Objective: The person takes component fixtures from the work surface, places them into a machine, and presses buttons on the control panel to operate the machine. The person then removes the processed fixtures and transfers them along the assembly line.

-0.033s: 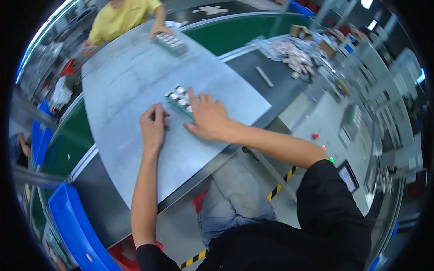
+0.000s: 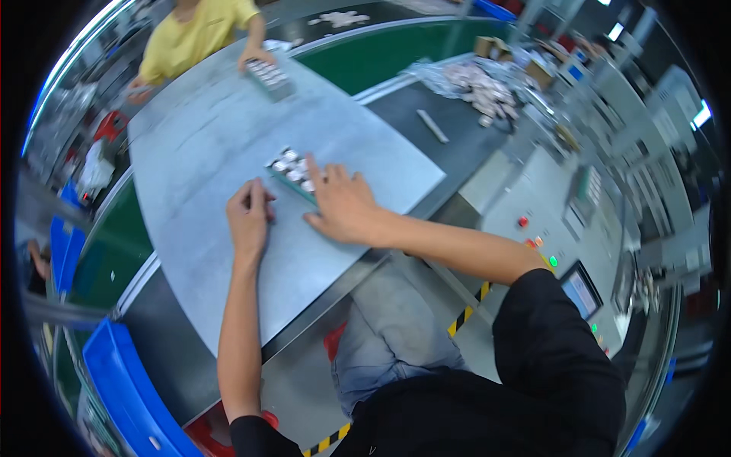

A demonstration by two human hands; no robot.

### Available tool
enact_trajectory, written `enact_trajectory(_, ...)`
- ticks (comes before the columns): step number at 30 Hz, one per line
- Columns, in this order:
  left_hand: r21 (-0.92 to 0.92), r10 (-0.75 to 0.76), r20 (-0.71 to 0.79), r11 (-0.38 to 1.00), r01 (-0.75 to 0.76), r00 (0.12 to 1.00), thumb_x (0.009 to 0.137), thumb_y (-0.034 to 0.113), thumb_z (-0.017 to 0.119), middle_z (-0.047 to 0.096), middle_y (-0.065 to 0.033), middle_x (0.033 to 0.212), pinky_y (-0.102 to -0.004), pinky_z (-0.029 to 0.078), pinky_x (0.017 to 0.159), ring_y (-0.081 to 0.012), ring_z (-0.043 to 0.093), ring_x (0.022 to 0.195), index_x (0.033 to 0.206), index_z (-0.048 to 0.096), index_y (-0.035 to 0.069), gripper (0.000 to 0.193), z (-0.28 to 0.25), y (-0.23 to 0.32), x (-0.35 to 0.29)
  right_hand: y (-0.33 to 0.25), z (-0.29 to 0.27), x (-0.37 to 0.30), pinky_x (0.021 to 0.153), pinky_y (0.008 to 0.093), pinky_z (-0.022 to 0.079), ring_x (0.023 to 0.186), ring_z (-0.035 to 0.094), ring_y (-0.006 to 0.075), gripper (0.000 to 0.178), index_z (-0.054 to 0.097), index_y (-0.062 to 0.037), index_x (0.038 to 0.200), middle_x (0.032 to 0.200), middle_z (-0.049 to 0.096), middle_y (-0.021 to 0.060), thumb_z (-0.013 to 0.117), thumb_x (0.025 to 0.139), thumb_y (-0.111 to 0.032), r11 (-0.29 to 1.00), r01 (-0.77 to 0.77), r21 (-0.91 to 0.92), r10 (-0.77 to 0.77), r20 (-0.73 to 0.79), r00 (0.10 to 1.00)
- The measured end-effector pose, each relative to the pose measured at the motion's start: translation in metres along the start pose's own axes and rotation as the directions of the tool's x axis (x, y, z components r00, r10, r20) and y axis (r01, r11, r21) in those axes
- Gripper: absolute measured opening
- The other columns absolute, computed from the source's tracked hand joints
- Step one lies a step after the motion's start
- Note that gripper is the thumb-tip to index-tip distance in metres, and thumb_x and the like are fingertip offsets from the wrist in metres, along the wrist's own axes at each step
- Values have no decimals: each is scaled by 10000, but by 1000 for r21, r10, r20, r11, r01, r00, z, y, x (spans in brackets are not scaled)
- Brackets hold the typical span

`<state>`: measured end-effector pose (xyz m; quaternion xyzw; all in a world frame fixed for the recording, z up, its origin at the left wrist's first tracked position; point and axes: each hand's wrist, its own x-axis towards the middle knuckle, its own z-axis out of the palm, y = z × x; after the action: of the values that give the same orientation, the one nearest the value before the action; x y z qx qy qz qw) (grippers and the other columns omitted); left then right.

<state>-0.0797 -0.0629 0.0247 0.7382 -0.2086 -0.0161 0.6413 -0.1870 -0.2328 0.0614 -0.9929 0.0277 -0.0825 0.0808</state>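
Observation:
A small green-edged tray (image 2: 288, 169) with several round white pieces in rows lies on the grey tabletop. Across its near right end lies my right hand (image 2: 344, 204), fingers stretched out and the index finger at the pieces; this end of the tray is hidden under it. My left hand (image 2: 250, 217) rests on the table just left of the tray, apart from it. Its fingers are curled together, and I cannot make out whether anything is in them.
Across the grey table (image 2: 213, 122), a co-worker in a yellow shirt (image 2: 190, 34) has a hand on another filled tray (image 2: 270, 80). A green conveyor (image 2: 335, 57) runs behind. Right: a heap of pale pieces (image 2: 481, 87) and a control panel (image 2: 541, 221). Left: a blue bin (image 2: 129, 381).
The whole view has shifted slightly, with the table now a little further left. My hands and the tray keep about the same places relative to each other.

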Motion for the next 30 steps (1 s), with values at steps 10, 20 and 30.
enact_trajectory(10,20,48,4,999,-48,999,1088,333,502,484,3,580,-257,309,490,-71,419,518,777,601,22,450,-10,-32,5,-7,51,-1,786,430,437,1081,541,297,716,464,51,1443,1149,597,171,677,836,-263,996,-88,-28,74,-341,937)
enact_trajectory(20,31,30,38,999,-31,999,1089,333,504,468,25,628,-222,291,515,-48,403,562,801,587,53,411,-10,-30,11,-5,19,-47,759,418,447,1064,536,282,805,471,29,1454,1140,598,158,784,823,-360,985,-170,-3,166,-213,963)
enact_trajectory(30,49,37,39,998,-39,999,1091,348,497,469,15,606,-243,309,542,-64,416,575,792,593,49,434,-9,-31,10,96,-79,-217,977,406,508,1146,641,322,813,524,-48,1424,1286,643,187,833,809,-480,603,-173,779,253,19,967)
